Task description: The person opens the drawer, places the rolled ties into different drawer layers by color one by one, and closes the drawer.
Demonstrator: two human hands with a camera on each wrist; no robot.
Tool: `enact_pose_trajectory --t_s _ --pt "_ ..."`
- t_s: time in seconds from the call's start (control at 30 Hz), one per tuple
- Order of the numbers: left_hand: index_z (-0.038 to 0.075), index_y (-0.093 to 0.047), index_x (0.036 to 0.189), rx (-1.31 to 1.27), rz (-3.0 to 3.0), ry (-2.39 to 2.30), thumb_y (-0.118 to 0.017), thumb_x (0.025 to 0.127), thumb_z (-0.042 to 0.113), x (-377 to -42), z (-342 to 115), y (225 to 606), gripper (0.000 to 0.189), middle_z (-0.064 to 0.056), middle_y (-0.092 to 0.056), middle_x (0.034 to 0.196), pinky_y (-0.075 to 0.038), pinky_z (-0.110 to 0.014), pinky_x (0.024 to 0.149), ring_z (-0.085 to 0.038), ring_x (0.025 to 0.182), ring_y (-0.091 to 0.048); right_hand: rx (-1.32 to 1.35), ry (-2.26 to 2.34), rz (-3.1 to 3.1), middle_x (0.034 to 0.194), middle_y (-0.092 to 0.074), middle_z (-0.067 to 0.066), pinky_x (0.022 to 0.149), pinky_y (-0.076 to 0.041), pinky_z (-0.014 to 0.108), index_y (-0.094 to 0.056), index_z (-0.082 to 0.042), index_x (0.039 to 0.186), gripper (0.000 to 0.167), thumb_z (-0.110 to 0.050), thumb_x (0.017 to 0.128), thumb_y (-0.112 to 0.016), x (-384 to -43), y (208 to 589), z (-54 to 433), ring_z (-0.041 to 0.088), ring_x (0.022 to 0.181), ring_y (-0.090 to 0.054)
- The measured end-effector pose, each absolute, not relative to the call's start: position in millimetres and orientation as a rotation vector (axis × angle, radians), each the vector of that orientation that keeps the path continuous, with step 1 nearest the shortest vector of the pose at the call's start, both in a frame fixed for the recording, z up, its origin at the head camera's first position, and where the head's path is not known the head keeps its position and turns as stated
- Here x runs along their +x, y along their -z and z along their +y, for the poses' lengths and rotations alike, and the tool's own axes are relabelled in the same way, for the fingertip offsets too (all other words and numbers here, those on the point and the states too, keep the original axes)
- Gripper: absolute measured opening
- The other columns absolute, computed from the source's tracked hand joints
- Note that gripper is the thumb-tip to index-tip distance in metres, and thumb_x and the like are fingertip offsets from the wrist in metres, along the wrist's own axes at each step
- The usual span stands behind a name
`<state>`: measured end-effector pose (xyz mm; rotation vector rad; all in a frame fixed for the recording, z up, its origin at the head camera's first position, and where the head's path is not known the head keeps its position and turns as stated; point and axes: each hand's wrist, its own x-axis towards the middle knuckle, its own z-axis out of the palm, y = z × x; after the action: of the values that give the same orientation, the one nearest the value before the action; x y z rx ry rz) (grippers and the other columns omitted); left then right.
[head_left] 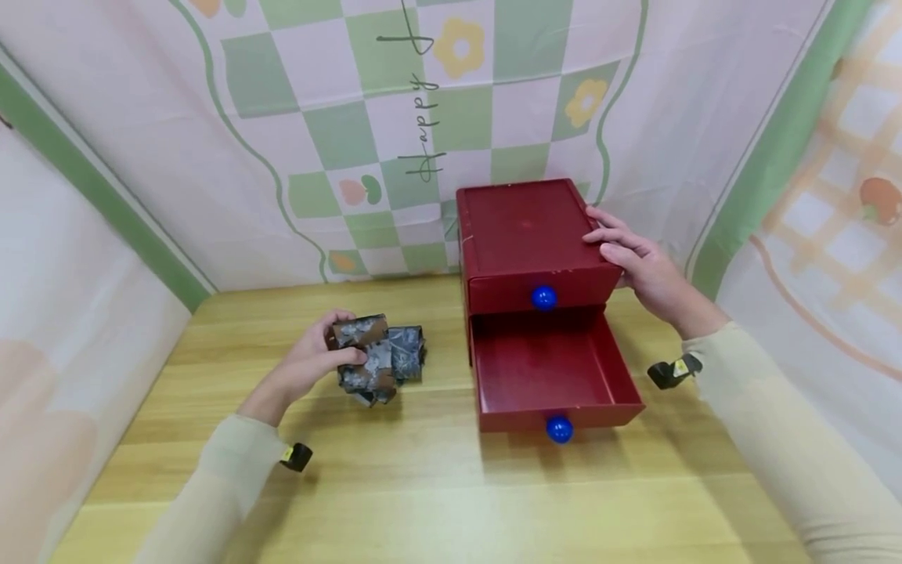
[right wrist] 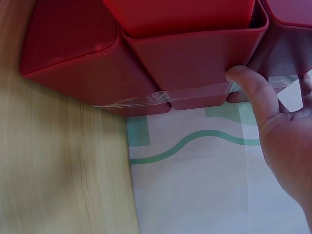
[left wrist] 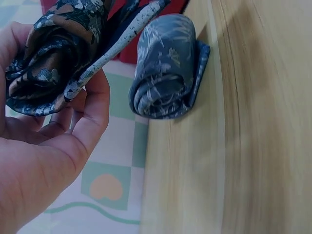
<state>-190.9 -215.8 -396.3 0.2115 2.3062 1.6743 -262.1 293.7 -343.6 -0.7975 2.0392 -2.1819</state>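
In the head view my left hand (head_left: pixel 304 365) grips a rolled patterned cloth (head_left: pixel 364 364) in brown, grey and black, thumb on top. The left wrist view shows its coiled end and a pale edge sticking out. Just beyond it lies a second rolled cloth (left wrist: pixel 163 68), grey-blue with a leaf pattern, on the table. At the right, a dark red drawer cabinet (head_left: pixel 524 227) has its top drawer closed and the drawer below (head_left: pixel 546 368) pulled out, with nothing inside. My right hand (head_left: pixel 644 270) rests on the cabinet's upper right edge, thumb against its side.
Blue round knobs (head_left: pixel 560 429) mark the drawer fronts. Clear tape (right wrist: pixel 197 92) runs along the cabinet's side. A wood-grain table (head_left: pixel 395 486) carries everything. Behind stands a checkered green and white curtain (head_left: pixel 345 133), with more cloth at both sides.
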Motion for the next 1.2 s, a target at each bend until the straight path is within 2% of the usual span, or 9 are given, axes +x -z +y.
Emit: enact_pose_trajectory --t_s 0.53,0.77,0.97,1.2 --pt "0.012 -0.036 0.148 0.249 2.182 -1.728 -0.075 0.085 0.013 -188 -185 392 0.074 -0.018 -0.055 0.13 -0.05 -0.043 0.097 -0.031 0.109 -0.06 -0.797 2.166 2.07 0.165 -0.026 0.001 0.075 -0.06 0.029 -0.067 -0.003 0.128 0.028 -0.008 0.106 -0.05 -262 344 295 0.024 0.148 -0.021" --pt "0.011 -0.038 0.145 0.294 2.073 -1.803 -0.072 0.086 0.011 -190 -171 389 0.068 -0.017 -0.055 0.129 -0.053 -0.041 0.092 -0.029 0.107 -0.06 -0.797 2.158 2.077 0.165 -0.025 0.001 0.077 -0.06 0.029 -0.067 -0.006 0.13 0.029 -0.009 0.106 -0.05 -261 344 296 0.025 0.149 -0.019" --pt "0.011 -0.035 0.148 0.323 2.028 -1.847 -0.071 0.084 0.009 -194 -159 379 0.073 -0.017 -0.055 0.125 -0.054 -0.039 0.09 -0.027 0.1 -0.061 -0.798 2.169 2.069 0.165 -0.025 0.0 0.076 -0.06 0.029 -0.067 -0.006 0.129 0.029 -0.009 0.106 -0.049 -261 343 297 0.024 0.149 -0.018" --pt "0.014 -0.039 0.146 0.35 2.062 -1.814 -0.072 0.083 0.011 -194 -146 362 0.071 -0.013 -0.057 0.121 -0.051 -0.034 0.078 -0.023 0.092 -0.059 -0.806 2.167 2.064 0.166 -0.024 0.001 0.076 -0.06 0.029 -0.067 -0.005 0.129 0.029 -0.009 0.106 -0.049 -261 343 296 0.025 0.149 -0.019"
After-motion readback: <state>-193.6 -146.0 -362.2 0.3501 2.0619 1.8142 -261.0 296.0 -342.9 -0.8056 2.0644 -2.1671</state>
